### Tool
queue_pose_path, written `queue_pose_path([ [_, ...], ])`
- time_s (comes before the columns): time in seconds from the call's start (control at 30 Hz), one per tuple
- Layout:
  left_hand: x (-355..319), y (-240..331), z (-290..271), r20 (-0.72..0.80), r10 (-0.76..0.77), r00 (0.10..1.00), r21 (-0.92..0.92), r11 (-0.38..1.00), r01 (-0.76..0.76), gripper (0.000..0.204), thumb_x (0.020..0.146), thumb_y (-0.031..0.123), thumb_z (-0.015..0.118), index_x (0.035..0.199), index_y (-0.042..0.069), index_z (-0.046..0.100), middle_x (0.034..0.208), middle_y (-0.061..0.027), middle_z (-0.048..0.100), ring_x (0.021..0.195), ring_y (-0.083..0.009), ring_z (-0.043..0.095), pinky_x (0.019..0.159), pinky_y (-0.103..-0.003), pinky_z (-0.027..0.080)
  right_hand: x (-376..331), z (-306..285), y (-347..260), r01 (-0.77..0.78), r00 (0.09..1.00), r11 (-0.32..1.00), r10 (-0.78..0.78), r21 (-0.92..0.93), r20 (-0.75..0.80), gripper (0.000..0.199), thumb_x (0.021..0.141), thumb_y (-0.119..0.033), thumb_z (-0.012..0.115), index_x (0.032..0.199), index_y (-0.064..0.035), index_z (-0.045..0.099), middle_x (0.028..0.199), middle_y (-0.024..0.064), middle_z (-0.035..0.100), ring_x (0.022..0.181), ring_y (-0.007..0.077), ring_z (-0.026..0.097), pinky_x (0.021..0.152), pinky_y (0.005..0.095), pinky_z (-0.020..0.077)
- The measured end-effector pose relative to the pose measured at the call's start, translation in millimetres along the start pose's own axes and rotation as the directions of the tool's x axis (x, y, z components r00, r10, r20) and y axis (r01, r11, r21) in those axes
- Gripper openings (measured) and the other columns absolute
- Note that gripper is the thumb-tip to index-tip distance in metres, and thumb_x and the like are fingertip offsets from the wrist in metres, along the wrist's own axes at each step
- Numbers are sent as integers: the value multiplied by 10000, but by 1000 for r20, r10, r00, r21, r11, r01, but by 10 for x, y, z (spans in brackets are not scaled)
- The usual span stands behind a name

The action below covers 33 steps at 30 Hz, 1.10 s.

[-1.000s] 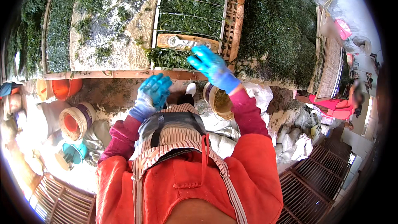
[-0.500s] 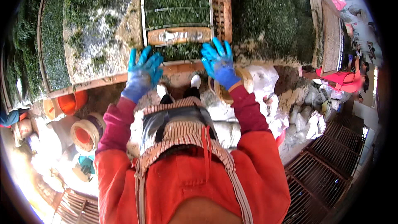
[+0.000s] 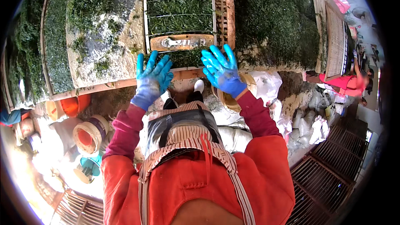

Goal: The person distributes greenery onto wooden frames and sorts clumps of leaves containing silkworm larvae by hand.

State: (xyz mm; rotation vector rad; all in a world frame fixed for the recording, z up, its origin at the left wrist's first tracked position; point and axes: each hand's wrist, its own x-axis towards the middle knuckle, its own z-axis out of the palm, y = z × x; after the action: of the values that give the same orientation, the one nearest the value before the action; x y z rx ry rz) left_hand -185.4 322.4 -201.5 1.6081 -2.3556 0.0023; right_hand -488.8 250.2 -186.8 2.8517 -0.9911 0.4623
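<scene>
Two hands, both in blue rubber gloves, are raised side by side over the near edge of the wooden-framed surface (image 3: 125,82). The left hand (image 3: 152,77) has its grip fully spread, five fingers fanned, holding nothing; its fingertips lie just short of the dark green shredded leaf (image 3: 183,58) at the surface's edge. The right hand (image 3: 221,71) is likewise spread wide and empty, its fingers over the same strip of leaf. Directly beyond both grips sits one rectangular wooden frame tray (image 3: 180,12), crossed by thin wires and filled with green leaf, with one worn brown plate (image 3: 182,42) across its near end, just past the fingertips. Whether either grip touches the leaf cannot be told. Left of the left grip lies one patch of pale grey matting (image 3: 100,41), partly bared. Below the left grip, well apart, stand one orange bucket (image 3: 75,105) and one white round tub (image 3: 89,135) with a red inside. Below the right grip lies one round woven straw hat (image 3: 233,100).
</scene>
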Motion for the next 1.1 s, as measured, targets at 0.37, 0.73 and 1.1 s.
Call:
queue_pose_path([
  [0.37, 582, 738, 67, 14, 99, 995, -261, 961, -92, 604, 967, 416, 591, 1474, 95, 518, 1534, -108, 490, 1456, -341, 406, 1241, -549, 214, -102, 177, 19, -172, 950, 985, 169, -11, 262, 337, 939, -275, 620, 1176, -71, 745, 1365, 84, 658, 1474, 330, 401, 1244, 601, 184],
  [0.73, 756, 954, 565, 311, 114, 944, -219, 975, -46, 619, 962, 476, 555, 1480, 136, 530, 1569, -73, 469, 1498, -278, 357, 1271, -467, 153, 89, 223, 443, -278, 904, 955, 296, -100, 309, 450, 829, -260, 737, 1228, -64, 666, 1376, 204, 580, 1249, 394, 574, 1018, 466, 500],
  [1.1, 524, 481, 179, -189, 121, 974, -379, 907, -187, 382, 905, 242, 721, 1267, 126, 688, 1315, -89, 681, 1273, -312, 607, 1151, -490, 398, 477, -448, 278, -352, 893, 462, 427, 814, 144, 265, 934, -119, 710, 1167, 6, 722, 1199, 134, 728, 971, 156, 702, 877, 326, 566],
])
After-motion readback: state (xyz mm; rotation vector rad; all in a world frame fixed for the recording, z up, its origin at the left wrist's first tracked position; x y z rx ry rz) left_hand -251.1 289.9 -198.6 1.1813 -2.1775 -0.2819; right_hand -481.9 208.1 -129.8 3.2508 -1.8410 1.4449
